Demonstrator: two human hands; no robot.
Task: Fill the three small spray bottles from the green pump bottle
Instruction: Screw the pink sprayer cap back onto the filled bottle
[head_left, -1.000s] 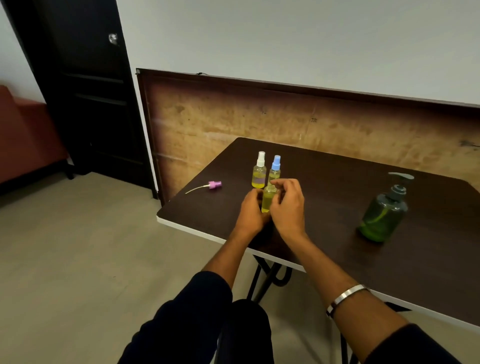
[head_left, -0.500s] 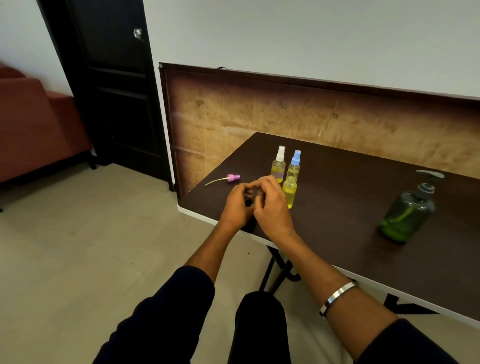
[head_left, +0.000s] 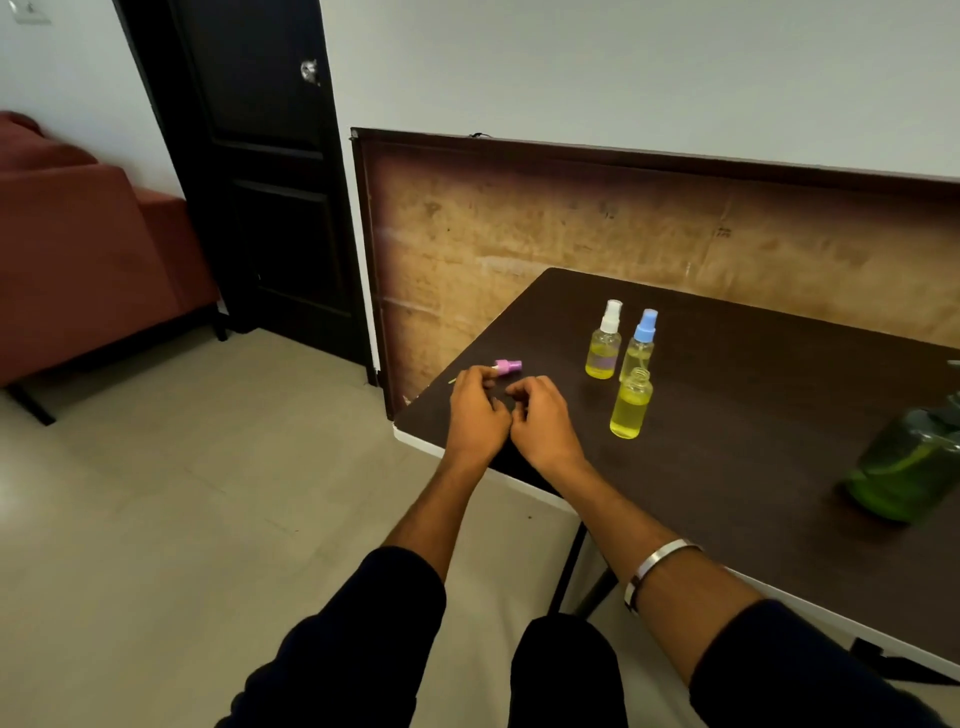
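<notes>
Hands have let go of the open bottle (head_left: 631, 402) and moved toward nine o'clock: left hand (head_left: 475, 410) pinches the pink cap (head_left: 506, 367), right hand (head_left: 545, 423) is curled and empty, so capping looks next.

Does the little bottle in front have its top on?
No, the front bottle is open: its bare threaded neck shows. The pink spray top lies on the table by the left hand.

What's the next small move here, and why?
Probably close the left hand on the pink spray cap and bring it to the open bottle: that bottle holds yellow liquid but has no top, while the other two are capped.
</notes>
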